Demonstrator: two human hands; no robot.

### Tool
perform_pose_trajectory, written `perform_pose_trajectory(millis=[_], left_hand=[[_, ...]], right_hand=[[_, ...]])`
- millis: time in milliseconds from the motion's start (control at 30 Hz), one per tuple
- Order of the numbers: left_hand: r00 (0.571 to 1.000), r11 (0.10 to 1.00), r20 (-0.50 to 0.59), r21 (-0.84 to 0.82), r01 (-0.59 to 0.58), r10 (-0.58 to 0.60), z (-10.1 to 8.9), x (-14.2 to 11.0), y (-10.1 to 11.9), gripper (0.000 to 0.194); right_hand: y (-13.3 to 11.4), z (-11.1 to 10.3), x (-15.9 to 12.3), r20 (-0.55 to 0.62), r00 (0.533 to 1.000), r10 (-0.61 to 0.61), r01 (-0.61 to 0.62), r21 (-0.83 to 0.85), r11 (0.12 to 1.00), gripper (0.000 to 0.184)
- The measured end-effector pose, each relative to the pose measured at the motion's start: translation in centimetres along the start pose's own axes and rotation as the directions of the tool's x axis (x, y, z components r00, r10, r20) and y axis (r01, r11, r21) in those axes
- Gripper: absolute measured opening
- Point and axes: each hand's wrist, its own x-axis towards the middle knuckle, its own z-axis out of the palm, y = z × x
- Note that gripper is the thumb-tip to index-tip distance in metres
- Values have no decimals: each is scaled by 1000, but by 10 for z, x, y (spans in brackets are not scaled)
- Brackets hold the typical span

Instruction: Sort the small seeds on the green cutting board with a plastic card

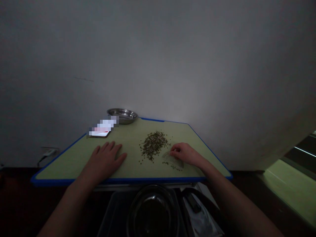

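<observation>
Seeds (154,143), small and dark, lie in a loose heap at the middle of the worktop (133,168), with strays around the edges. A few sit apart at the near right, beside a clear flat piece (176,162). The right hand (186,153) has its fingertips pressed together and appears to pinch that piece by its far edge, probably so the rest stays low by the seeds; the exact contact is too dim to tell. The left hand (102,162) is spread palm-down left of the heap, perhaps for support, holding nothing. A phone (100,131), screen lit, is at the far left, seemingly placed for viewing, near a steel basin (123,116). The worktop is pale green with blue edging, near a plain grey wall (172,65); a round bowl (153,214) sits below its near edge.
</observation>
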Motion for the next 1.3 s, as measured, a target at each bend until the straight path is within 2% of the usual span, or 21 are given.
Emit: perform_pose_trajectory(millis=[267,667,833,1000,1167,1300], left_hand=[[999,1000,31,-4,16,-16,-2,0,1,59],[1000,1000,2,-13,-1,1,-1,0,1,58],[1000,1000,16,-2,4,-4,-3,0,2,59],[1000,1000,16,-8,1,0,-4,0,2,57],[1000,1000,26,-5,3,-3,-3,0,2,59],[999,1000,31,-8,13,-13,-3,1,3,60]], right_hand=[[17,-15,-14,30,998,47,-48,11,999,22],[11,-22,-27,89,996,-10,8,29,1000,21],[10,-15,-23,39,999,-13,13,12,1000,21],[17,-17,-16,-50,998,36,-38,-28,999,23],[27,-23,-30,-20,997,78,-78,-16,997,24],[24,-18,-37,5,995,96,-96,-15,995,23]])
